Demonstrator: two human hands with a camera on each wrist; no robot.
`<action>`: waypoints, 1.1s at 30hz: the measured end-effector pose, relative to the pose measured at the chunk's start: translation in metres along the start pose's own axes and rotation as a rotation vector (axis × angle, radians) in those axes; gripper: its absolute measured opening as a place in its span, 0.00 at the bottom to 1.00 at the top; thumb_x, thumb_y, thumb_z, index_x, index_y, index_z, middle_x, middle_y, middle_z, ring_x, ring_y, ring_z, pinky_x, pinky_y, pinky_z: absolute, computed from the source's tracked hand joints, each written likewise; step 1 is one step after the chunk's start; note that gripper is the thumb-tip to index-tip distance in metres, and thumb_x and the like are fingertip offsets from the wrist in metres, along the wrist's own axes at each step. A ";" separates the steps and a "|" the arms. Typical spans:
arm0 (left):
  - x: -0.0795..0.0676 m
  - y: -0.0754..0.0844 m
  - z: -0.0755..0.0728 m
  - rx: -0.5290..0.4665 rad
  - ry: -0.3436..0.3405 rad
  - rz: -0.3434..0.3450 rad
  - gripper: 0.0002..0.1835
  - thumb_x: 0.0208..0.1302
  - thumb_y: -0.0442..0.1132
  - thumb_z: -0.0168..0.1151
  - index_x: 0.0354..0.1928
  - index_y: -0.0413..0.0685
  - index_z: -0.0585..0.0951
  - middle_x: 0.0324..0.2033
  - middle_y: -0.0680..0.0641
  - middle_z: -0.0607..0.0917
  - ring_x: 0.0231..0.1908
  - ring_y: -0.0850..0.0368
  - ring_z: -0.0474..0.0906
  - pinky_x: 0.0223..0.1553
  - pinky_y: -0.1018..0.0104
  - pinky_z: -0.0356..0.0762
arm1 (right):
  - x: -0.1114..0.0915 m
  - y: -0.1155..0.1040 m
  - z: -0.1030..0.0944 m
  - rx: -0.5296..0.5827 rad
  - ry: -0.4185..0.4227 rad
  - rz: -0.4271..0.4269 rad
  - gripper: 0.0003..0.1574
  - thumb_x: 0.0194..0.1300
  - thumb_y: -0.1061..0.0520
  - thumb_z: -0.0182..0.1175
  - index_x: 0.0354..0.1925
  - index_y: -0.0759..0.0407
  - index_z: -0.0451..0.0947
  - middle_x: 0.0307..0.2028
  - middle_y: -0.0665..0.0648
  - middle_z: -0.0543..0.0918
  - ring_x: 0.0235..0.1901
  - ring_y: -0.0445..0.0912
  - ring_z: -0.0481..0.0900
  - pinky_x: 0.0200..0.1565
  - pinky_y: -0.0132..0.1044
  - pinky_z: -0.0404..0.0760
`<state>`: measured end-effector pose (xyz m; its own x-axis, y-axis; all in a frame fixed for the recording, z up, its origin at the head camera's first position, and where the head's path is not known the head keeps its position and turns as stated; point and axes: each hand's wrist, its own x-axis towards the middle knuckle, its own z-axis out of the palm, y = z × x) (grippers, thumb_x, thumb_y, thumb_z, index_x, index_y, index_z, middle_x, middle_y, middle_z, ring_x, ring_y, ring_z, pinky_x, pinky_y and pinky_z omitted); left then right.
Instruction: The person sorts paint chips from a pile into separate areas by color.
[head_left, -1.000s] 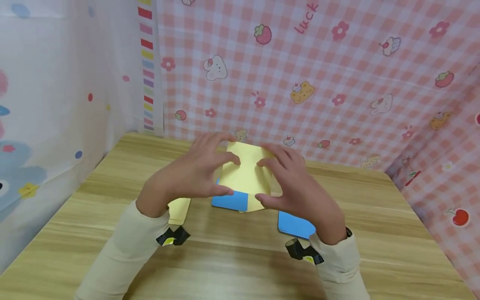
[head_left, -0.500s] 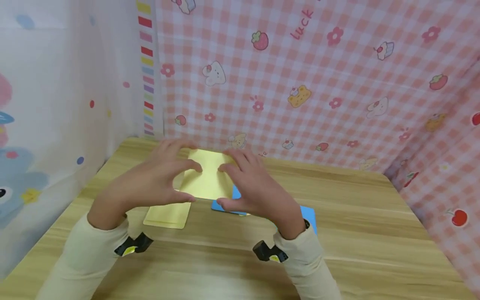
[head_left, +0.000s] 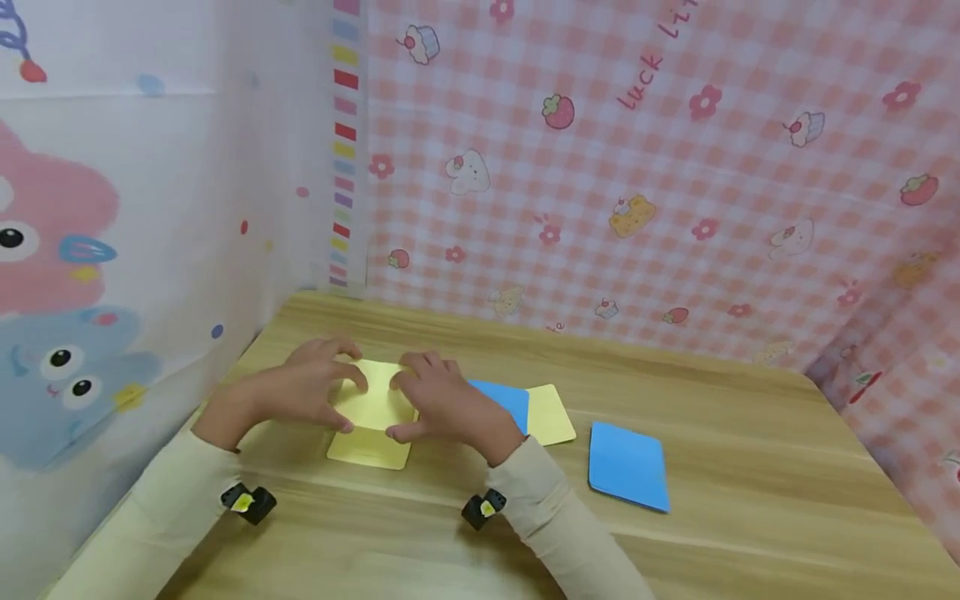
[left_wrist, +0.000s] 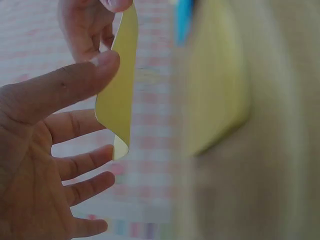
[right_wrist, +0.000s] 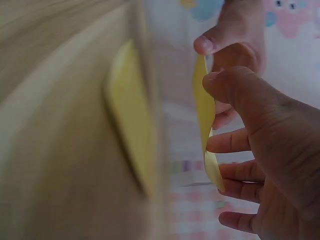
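A single yellow card (head_left: 381, 398) is held between my two hands, bent along its length in both wrist views. My left hand (head_left: 300, 390) pinches its left edge, with the thumb (left_wrist: 82, 82) on the near face and fingers behind. On the opposite edge, my right hand (head_left: 450, 408) pinches it the same way, its lower fingers (right_wrist: 240, 187) spread. Close over a yellow card pile (head_left: 367, 452) on the table, the held card hides that pile's far part in the head view. The pile shows blurred in both wrist views.
Right of my hands, a blue card (head_left: 508, 402) overlaps a yellow card (head_left: 550, 417) on the wooden table (head_left: 735, 483). Farther right lies a blue card pile (head_left: 628, 465). Pink checked cloth (head_left: 570, 167) hangs behind the table, white printed cloth (head_left: 187, 167) at the left.
Both hands have carried the yellow card left, from over the blue and yellow cards in the middle to over the left yellow pile. The blue pile at right is now uncovered.
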<state>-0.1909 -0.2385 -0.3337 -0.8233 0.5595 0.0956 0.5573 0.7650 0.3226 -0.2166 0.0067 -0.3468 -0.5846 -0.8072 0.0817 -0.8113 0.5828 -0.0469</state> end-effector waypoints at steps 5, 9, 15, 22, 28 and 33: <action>0.004 -0.009 0.022 0.010 -0.112 -0.053 0.22 0.47 0.52 0.81 0.43 0.56 0.85 0.60 0.37 0.73 0.60 0.32 0.67 0.60 0.33 0.62 | 0.007 0.002 0.031 0.034 -0.096 0.006 0.34 0.65 0.34 0.66 0.59 0.54 0.77 0.64 0.56 0.72 0.64 0.52 0.67 0.61 0.49 0.71; 0.001 -0.010 0.031 0.009 -0.152 -0.057 0.23 0.48 0.52 0.81 0.45 0.55 0.83 0.59 0.39 0.73 0.60 0.35 0.67 0.61 0.35 0.61 | 0.009 0.001 0.042 0.055 -0.136 0.012 0.34 0.66 0.34 0.65 0.59 0.54 0.77 0.63 0.54 0.73 0.62 0.50 0.67 0.60 0.46 0.71; -0.002 -0.008 0.031 -0.019 -0.138 -0.063 0.24 0.48 0.50 0.81 0.46 0.56 0.80 0.61 0.38 0.72 0.63 0.33 0.64 0.63 0.31 0.57 | 0.007 0.001 0.039 0.101 -0.154 0.023 0.38 0.67 0.33 0.63 0.63 0.55 0.73 0.64 0.52 0.71 0.63 0.49 0.66 0.63 0.47 0.69; 0.006 0.019 -0.003 0.042 0.019 -0.008 0.26 0.50 0.50 0.81 0.48 0.54 0.80 0.66 0.34 0.69 0.67 0.29 0.61 0.64 0.28 0.51 | -0.016 0.012 -0.015 0.209 0.008 0.029 0.41 0.67 0.37 0.65 0.65 0.60 0.68 0.70 0.62 0.65 0.71 0.58 0.62 0.68 0.57 0.65; 0.000 0.062 -0.045 0.069 0.257 0.094 0.28 0.48 0.49 0.82 0.49 0.51 0.80 0.69 0.36 0.66 0.67 0.33 0.58 0.67 0.34 0.50 | -0.057 0.010 -0.070 0.102 0.323 -0.065 0.40 0.62 0.41 0.72 0.62 0.62 0.70 0.72 0.66 0.61 0.70 0.61 0.62 0.68 0.58 0.65; 0.000 0.084 -0.057 0.069 0.404 0.216 0.31 0.46 0.49 0.84 0.50 0.50 0.79 0.67 0.37 0.68 0.66 0.36 0.60 0.67 0.32 0.49 | -0.076 0.014 -0.089 0.004 0.505 -0.133 0.38 0.58 0.44 0.76 0.57 0.62 0.73 0.71 0.69 0.63 0.69 0.64 0.61 0.66 0.62 0.64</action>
<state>-0.1505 -0.1922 -0.2534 -0.6557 0.5498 0.5174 0.7153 0.6717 0.1927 -0.1828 0.0844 -0.2646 -0.3993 -0.7282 0.5571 -0.8790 0.4768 -0.0068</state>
